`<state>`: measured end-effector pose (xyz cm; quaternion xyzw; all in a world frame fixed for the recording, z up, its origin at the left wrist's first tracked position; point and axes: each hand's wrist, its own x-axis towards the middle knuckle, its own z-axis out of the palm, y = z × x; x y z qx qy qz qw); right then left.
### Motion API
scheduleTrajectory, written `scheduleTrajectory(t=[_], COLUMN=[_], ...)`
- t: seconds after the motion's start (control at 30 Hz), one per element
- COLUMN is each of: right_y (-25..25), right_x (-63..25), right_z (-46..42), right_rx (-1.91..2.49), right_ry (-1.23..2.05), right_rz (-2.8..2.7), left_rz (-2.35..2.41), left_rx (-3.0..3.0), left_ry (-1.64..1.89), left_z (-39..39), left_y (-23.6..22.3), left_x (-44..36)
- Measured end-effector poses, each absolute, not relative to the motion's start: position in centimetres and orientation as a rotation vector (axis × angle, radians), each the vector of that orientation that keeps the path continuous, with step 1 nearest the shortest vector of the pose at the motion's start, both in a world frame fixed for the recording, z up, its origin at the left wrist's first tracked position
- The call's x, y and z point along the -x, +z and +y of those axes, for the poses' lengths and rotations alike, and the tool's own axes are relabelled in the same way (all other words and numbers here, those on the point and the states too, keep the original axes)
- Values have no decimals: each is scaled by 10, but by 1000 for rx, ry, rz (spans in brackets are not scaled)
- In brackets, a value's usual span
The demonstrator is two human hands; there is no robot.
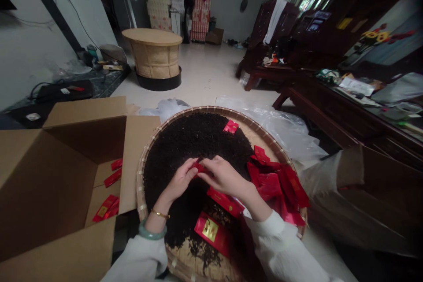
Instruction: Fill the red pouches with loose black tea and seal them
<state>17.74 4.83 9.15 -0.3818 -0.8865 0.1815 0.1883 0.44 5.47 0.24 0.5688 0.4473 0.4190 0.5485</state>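
Above the dark loose tea leaves [185, 141], my left hand [180, 179] and my right hand [226, 176] meet, their fingers closed on one small red packet [200, 168]. Most of that packet is hidden behind the fingers. The leaves are spread over a round woven bamboo tray [140, 185]. Under my right wrist lies another red packet [224, 202]. Nearer to me is a red packet with a gold square [211, 230]. A heap of red packets [271, 185] fills the tray's right side, and a single small red packet [231, 126] rests on the leaves at the back.
Left of the tray stands an open cardboard box [140, 154] with several red packets [105, 208] inside. Clear plastic sheeting [280, 128] lies on the floor behind the tray. A dark wooden table [317, 110] is at the right, and a round woven stand [155, 57] farther back.
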Motion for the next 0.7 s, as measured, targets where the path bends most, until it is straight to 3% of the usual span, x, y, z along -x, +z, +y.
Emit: scheduleTrajectory(t=[0.5, 0.7], right_y=[92, 90], right_x=[-182, -183], right_z=[55, 52], right_rx=[1004, 932], right_ry=[837, 836], right_rz=[-2476, -2035], left_rz=[869, 890], left_rx=[-1087, -1047], left_ry=[997, 1027], left_z=[55, 56], left_y=[15, 22], left_x=[-10, -7])
